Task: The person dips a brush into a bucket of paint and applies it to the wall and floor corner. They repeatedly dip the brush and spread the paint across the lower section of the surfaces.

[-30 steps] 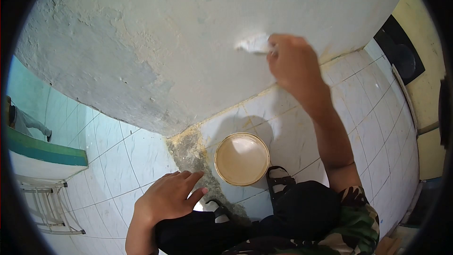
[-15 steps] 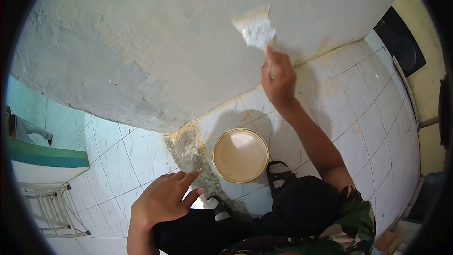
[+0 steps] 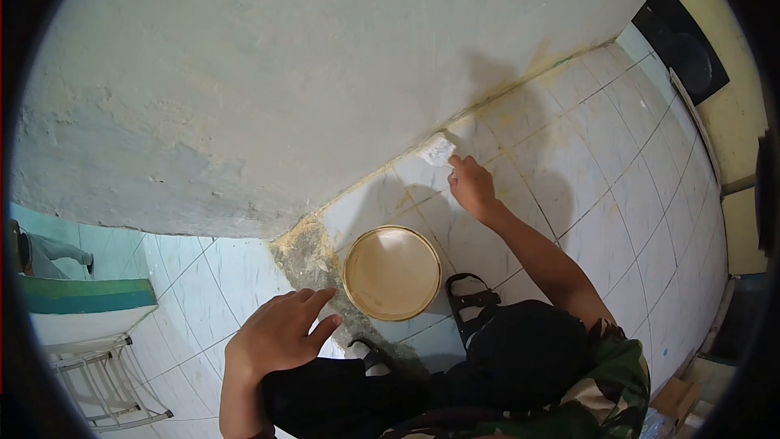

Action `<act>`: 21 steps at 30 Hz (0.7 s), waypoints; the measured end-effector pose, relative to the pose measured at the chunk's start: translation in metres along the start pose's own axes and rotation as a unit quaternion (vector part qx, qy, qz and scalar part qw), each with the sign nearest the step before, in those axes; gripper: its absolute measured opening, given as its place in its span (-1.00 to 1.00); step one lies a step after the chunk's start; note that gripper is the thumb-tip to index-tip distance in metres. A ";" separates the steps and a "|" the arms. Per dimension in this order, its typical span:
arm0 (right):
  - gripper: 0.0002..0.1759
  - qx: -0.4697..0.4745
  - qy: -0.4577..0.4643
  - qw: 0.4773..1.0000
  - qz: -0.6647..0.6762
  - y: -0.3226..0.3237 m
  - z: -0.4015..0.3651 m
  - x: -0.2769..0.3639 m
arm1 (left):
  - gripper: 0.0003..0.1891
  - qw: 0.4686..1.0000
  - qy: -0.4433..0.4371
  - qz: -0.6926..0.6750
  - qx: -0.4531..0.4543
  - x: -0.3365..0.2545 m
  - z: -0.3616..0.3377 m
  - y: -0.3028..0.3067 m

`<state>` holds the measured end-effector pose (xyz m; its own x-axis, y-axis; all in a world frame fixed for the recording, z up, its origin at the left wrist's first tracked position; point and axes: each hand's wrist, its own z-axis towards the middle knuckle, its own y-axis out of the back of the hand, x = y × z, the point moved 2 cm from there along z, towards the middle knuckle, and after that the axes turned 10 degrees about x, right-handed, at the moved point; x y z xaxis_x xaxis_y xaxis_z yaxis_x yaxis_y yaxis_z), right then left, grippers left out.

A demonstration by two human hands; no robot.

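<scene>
My right hand (image 3: pixel 472 184) is closed round the handle of a paintbrush (image 3: pixel 437 150), whose wide head is coated in white. The bristles point up and left, close to the bottom edge of the grey wall (image 3: pixel 325 89). Below and left of that hand, on the floor, stands a round bucket (image 3: pixel 439 254) with pale cream paint inside. Over my left knee hangs my left hand (image 3: pixel 284 329), thumb and fingers apart, holding nothing. Its fingertips are left of the bucket.
White floor tiles (image 3: pixel 601 171) run along the wall, with a rough bare cement patch (image 3: pixel 313 260) by the wall's corner. A metal ladder (image 3: pixel 110 386) lies at lower left near a green-edged ledge (image 3: pixel 89 296). Part of another person (image 3: pixel 53 254) shows far left.
My right hand has brought the brush down from the wall's face to its bottom edge near the floor. The view has shifted slightly; my left hand stays about the same.
</scene>
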<state>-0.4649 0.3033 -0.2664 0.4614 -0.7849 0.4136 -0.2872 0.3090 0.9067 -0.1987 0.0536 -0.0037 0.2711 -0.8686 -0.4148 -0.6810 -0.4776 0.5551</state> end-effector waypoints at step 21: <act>-0.83 -0.203 0.083 0.972 -0.083 0.283 0.018 0.107 | -0.43 0.998 0.055 0.003 0.039 -0.011 0.028 0.013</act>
<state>-0.5118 0.2968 0.0327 0.6114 -0.7553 0.2361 0.1420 0.3982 0.9062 -0.2289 0.0604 -0.0123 0.3374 -0.8828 -0.3268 -0.7329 -0.4642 0.4974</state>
